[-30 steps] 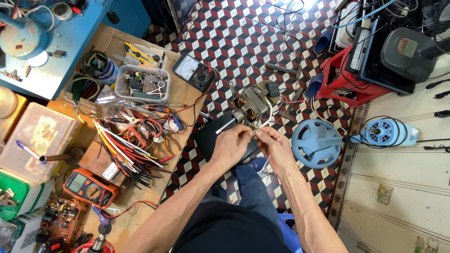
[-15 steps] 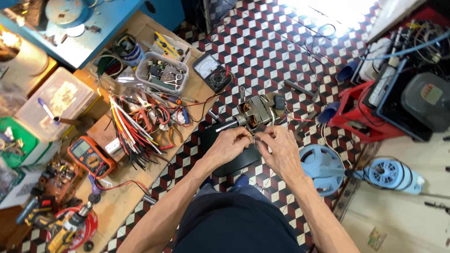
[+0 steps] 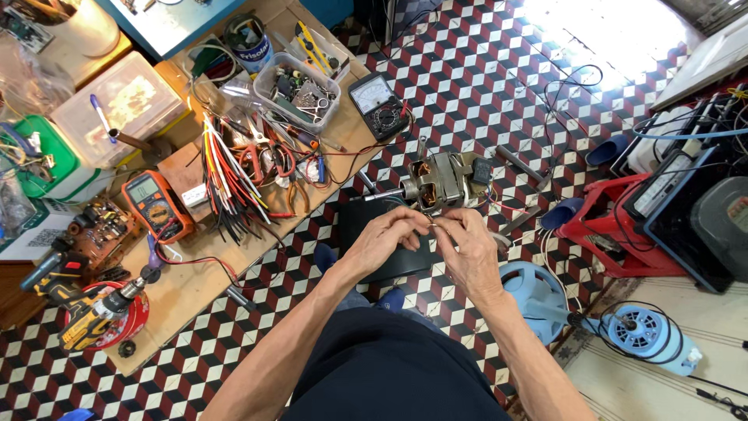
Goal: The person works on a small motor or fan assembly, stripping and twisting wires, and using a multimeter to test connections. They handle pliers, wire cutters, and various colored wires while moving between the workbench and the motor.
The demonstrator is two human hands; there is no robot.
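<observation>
1. Head view looks down on a floor (image 3: pixel 483 70) of small tiles in red, black and white that form a cube pattern, with bright light falling on it at the top right.
2. At the left stands a low wooden worktop (image 3: pixel 195 281), its brown top crowded with tools.
3. On the worktop lie an orange digital multimeter (image 3: pixel 156 204), a black analogue meter (image 3: pixel 377 106) with a white dial, a clear plastic tray (image 3: pixel 296 90) of small metal parts, and a bundle of coloured wires (image 3: pixel 230 183) fanned out beside red-handled pliers (image 3: pixel 269 164).
4. A yellow cordless drill (image 3: pixel 89 312) lies at the worktop's near left end.
5. A small electric motor (image 3: pixel 438 183), grey metal with copper windings and a steel shaft, sits on the floor just beyond a black flat pad (image 3: pixel 374 234).
6. Left hand (image 3: pixel 386 238) and right hand (image 3: pixel 467 245) are close together just in front of the motor, fingertips pinching thin wire leads (image 3: pixel 431 226) between them.
7. To the right stand a red plastic stool (image 3: pixel 604 226) and pale blue fan parts (image 3: pixel 650 339).
</observation>
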